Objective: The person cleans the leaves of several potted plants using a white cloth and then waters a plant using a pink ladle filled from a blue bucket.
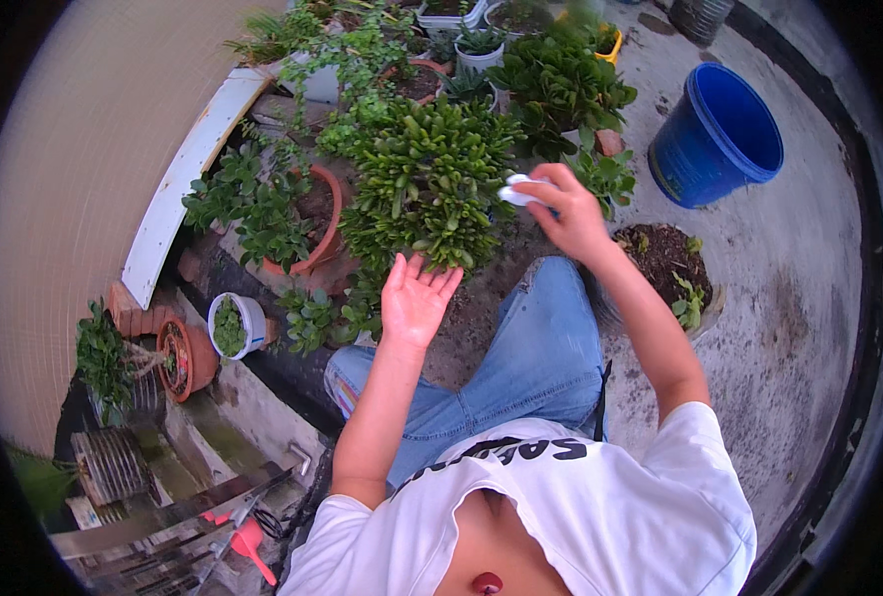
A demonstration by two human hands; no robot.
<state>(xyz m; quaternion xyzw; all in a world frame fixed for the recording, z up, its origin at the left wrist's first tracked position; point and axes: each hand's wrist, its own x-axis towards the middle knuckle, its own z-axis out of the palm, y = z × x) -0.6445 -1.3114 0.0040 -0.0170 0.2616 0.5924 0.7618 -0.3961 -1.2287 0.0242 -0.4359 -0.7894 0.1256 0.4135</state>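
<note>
A dense succulent with finger-like green leaves (441, 164) grows in front of me; its pot is hidden by the foliage. My left hand (419, 302) lies palm up at the plant's near edge, fingers apart, fingertips at or just under the lowest leaves, holding nothing. At the plant's right side my right hand (564, 212) grips a small white object (520, 191) between thumb and fingers. Its kind is unclear; it may be a nozzle or a folded cloth. A leafy plant (602, 175) stands just behind that hand.
On the right are a blue plastic bucket (680, 156) and a soil-filled pot (665, 264) with small seedlings. A terracotta pot (330, 238) with a jade plant and a white tub (255, 328) stand left. More potted plants (479, 52) crowd the back. A pink scoop (248, 538) lies lower left.
</note>
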